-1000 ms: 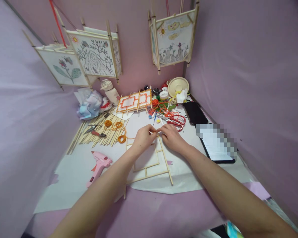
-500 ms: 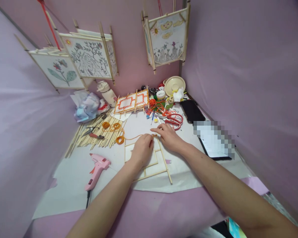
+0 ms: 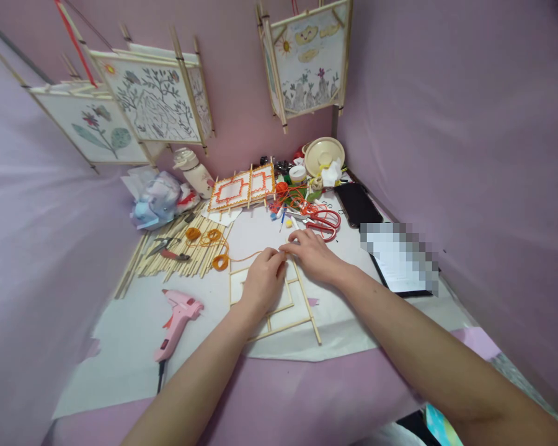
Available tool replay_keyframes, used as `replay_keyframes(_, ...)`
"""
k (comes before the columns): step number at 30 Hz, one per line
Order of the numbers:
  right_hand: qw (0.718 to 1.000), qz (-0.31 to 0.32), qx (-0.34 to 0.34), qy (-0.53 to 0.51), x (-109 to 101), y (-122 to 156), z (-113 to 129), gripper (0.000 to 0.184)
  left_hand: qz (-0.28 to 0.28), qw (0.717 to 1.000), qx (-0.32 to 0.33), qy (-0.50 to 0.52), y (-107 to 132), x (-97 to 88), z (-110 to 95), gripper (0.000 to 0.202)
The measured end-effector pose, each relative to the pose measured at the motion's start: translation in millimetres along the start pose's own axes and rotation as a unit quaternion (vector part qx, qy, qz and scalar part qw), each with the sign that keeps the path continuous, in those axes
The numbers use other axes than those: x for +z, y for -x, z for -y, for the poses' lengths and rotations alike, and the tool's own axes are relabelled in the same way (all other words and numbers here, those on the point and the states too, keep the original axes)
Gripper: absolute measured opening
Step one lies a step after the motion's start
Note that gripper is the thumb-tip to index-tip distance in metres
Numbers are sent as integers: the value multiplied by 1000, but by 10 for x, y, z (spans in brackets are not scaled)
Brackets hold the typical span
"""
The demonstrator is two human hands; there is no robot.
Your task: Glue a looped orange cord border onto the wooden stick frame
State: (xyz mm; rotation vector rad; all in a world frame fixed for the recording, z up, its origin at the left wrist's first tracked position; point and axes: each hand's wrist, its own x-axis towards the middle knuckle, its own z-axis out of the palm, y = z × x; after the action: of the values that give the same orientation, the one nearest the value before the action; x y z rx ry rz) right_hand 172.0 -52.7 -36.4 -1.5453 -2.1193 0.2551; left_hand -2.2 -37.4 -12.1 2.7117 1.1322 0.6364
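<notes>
A frame of thin wooden sticks [image 3: 292, 323] lies flat on the white table cover, its far edge under my fingers. From a small orange coil, an orange cord [image 3: 244, 257] runs to that far corner of the frame. My left hand [image 3: 265, 280] is closed there, with bent fingers pinching the cord against the stick. Facing it, my right hand [image 3: 310, 253] has thumb and index finger pressed together at the same spot, meeting the left fingertips. The fingers hide most of the cord between them.
Left of the frame lie a pink glue gun [image 3: 179, 319], pliers [image 3: 170, 249] and loose sticks [image 3: 155, 267]. Red-handled scissors [image 3: 325, 224], a phone [image 3: 359, 204] and a tablet [image 3: 395, 263] are on the right. Behind stand a decorated panel [image 3: 242, 189] and a bottle [image 3: 194, 173]; picture lanterns [image 3: 155, 102] hang above.
My right index finger, stretched out before, has bent down to meet the thumb and my left fingertips. My left hand stays at the frame's far corner. The view has shifted slightly.
</notes>
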Motion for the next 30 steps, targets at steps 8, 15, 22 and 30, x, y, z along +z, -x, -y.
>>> replay_keyframes(8,1000,12,2,-4,-22,-5,15,34,-22,997,67,12,2,52,55,13)
replay_keyframes(15,1000,9,6,-4,-22,-2,17,29,-20,994,110,11,11,44,94,13)
replay_keyframes(22,1000,9,8,-6,-23,-8,18,29,10,994,107,4,10,23,94,13)
replay_keyframes(30,1000,-9,10,-27,3,-13,-10,36,4,995,96,25,12,28,110,13)
